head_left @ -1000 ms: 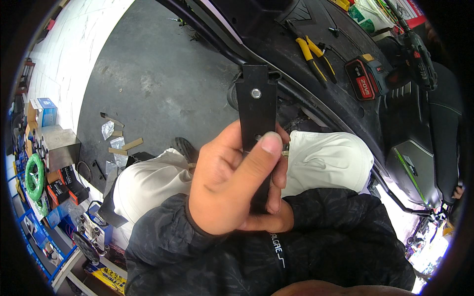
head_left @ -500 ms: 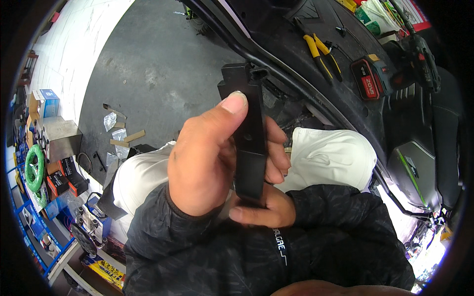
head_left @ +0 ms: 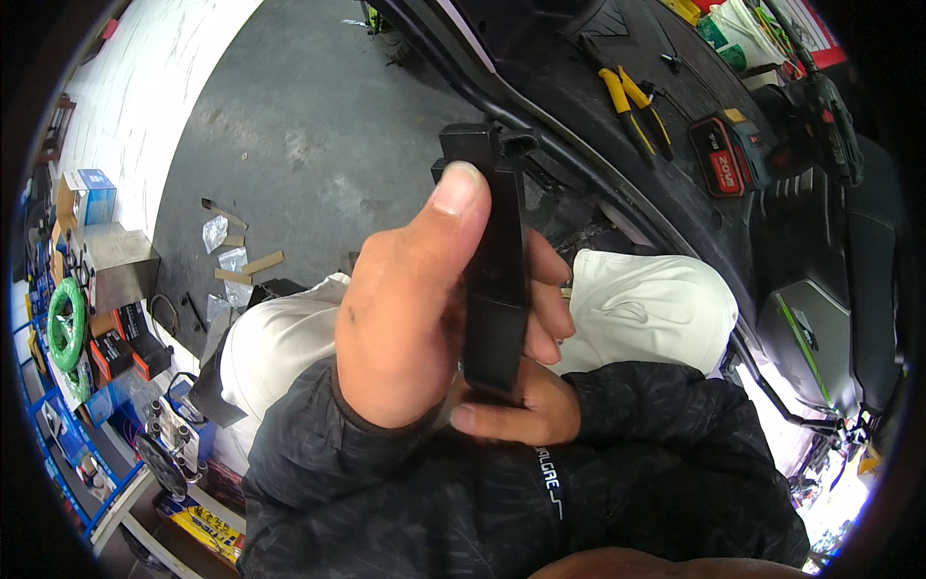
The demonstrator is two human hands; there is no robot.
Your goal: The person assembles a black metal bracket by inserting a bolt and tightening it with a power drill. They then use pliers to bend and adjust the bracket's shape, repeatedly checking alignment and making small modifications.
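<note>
A long black plastic part [head_left: 497, 265] with a stepped upper end stands nearly upright before me, above my lap. My left hand [head_left: 400, 299] is closed round it, the thumb pressed on its face near the top and the other fingers showing past its right side. Lower down, my right hand [head_left: 531, 405] grips the bottom end. One digit of it points left beneath the part, and its other fingers are mostly hidden. A small black clip-like piece [head_left: 519, 145] appears beside the part's upper right edge; whether it is attached I cannot tell.
At the right, a black scooter-like vehicle's footboard [head_left: 579, 87] carries yellow-handled pliers [head_left: 632, 111] and a power tool with a red-and-black battery [head_left: 719, 159]. Cardboard strips [head_left: 260, 263] and plastic bags [head_left: 231, 261] lie on the grey floor. Boxes [head_left: 87, 198] and a shelf [head_left: 72, 482] line the left.
The black part has shifted slightly right and turned a little. My left thumb has slid up toward its top end. My right hand stays at the bottom.
</note>
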